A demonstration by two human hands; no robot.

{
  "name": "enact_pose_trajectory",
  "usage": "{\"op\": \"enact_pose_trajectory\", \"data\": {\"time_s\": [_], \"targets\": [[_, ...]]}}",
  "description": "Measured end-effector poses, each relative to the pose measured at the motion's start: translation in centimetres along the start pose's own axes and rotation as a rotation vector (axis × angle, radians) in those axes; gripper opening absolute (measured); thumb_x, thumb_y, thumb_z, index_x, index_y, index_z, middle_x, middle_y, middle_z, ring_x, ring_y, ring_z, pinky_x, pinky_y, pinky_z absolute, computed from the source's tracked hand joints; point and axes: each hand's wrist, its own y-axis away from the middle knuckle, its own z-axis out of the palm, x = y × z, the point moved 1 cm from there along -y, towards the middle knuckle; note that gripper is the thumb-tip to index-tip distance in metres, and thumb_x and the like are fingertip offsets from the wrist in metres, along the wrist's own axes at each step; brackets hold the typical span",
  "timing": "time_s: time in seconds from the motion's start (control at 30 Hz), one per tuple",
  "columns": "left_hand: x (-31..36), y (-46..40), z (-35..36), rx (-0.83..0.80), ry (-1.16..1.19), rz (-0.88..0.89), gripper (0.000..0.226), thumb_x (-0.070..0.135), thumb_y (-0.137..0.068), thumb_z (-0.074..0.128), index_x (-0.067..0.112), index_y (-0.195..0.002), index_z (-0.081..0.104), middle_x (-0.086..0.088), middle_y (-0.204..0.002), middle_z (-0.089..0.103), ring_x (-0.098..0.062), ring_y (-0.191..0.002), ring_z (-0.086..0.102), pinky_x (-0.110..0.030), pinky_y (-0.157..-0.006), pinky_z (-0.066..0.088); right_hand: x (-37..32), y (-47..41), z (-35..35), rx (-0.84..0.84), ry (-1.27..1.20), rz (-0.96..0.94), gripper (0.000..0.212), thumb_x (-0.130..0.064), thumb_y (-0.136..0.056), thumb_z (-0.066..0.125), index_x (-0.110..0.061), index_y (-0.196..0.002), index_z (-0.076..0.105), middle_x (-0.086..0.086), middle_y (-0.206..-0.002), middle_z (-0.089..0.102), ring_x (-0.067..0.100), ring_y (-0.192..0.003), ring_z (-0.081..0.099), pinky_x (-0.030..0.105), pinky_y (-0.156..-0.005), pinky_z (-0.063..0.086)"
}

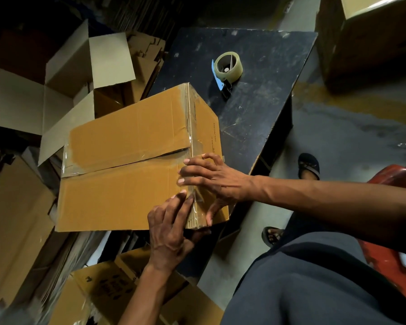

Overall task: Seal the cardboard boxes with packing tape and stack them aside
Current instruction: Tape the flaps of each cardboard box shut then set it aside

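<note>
Dark trousers (pixel 314 285) fill the foreground, and beyond them the cardboard box (pixel 136 165) is steadied on the black table (pixel 256 95) while tape is best smoothed firmly down its near corner by both hands, left hand (pixel 171 228) fingers pressed together, right hand (pixel 211 179) fingers spread, tape dispenser (pixel 227 69) parked just behind the box.

A closed cardboard box (pixel 136 165) rests partly on a dark counter (pixel 256 95). The left hand (pixel 171 233) and right hand (pixel 211 181) press clear tape along the box's near edge. A tape dispenser (pixel 226 69) lies on the counter beyond the box.
</note>
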Motion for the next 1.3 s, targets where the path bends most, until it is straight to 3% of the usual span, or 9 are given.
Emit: {"op": "enact_pose_trajectory", "data": {"time_s": [0.1,0.2,0.33,0.6,0.83,1.07,1.3], "targets": [[0.6,-0.5,-0.5,0.008,0.003,-0.016,0.107,0.084,-0.068,0.075,0.013,-0.144,0.052,-0.018,-0.139,0.059,-0.034,-0.120,0.057,-0.048,-0.093,0.044,0.6,0.1,-0.5,-0.119,0.121,-0.047,0.144,-0.093,-0.051,0.072,-0.023,-0.162,0.014,0.014,-0.171,0.016,0.033,-0.159,0.006,0.065,-0.118,0.019],[0.9,-0.6,-0.5,0.028,-0.013,-0.019,0.095,0.080,-0.078,0.070,0.012,-0.143,0.053,-0.018,-0.139,0.060,-0.034,-0.118,0.060,-0.047,-0.092,0.045,0.4,0.2,-0.8,-0.080,0.057,-0.068,0.146,-0.097,-0.050,0.069,-0.016,-0.161,0.020,0.015,-0.170,0.017,0.034,-0.159,0.007,0.067,-0.118,0.016],[1.0,-0.3,0.1,0.043,-0.032,-0.002,0.081,0.066,-0.090,0.067,0.012,-0.147,0.049,-0.017,-0.143,0.055,-0.036,-0.118,0.062,-0.049,-0.092,0.044,0.1,0.4,-0.6,-0.031,0.033,-0.072,0.137,-0.091,-0.059,0.072,-0.013,-0.159,0.019,0.017,-0.169,0.022,0.035,-0.158,0.010,0.069,-0.119,0.015],[0.8,-0.2,0.1,0.069,-0.064,0.025,0.097,0.080,-0.081,0.065,0.011,-0.146,0.050,-0.020,-0.138,0.063,-0.037,-0.114,0.066,-0.049,-0.089,0.047,-0.2,0.2,-0.1,0.053,0.001,0.003,0.106,-0.078,-0.078,0.069,-0.023,-0.157,0.025,0.009,-0.161,0.040,0.027,-0.157,0.020,0.062,-0.117,0.024],[2.7,0.0,0.4,0.154,0.043,-0.125,0.062,0.046,-0.095,0.066,0.012,-0.145,0.052,-0.020,-0.134,0.063,-0.037,-0.118,0.060,-0.052,-0.097,0.045,0.3,0.4,-0.5,0.021,0.082,-0.048,0.069,-0.057,-0.100,0.057,-0.032,-0.157,0.030,0.006,-0.159,0.043,0.029,-0.155,0.024,0.059,-0.115,0.029],[5.5,-0.6,1.2,0.243,0.120,-0.332,0.050,0.031,-0.094,0.060,0.009,-0.139,0.058,-0.014,-0.142,0.061,-0.035,-0.130,0.058,-0.058,-0.113,0.038,0.8,0.3,-1.8,0.015,0.007,-0.060,0.090,-0.067,-0.090,0.066,-0.015,-0.158,0.038,0.006,-0.163,0.039,0.027,-0.157,0.022,0.056,-0.119,0.026],[5.9,-0.2,2.0,0.275,0.038,-0.326,0.042,0.031,-0.105,0.053,0.007,-0.138,0.062,-0.015,-0.141,0.063,-0.035,-0.135,0.055,-0.064,-0.108,0.040,0.8,0.1,-1.0,0.078,0.096,-0.137,0.061,-0.059,-0.098,0.062,-0.031,-0.151,0.051,0.005,-0.161,0.043,0.030,-0.153,0.030,0.053,-0.109,0.038]]}}
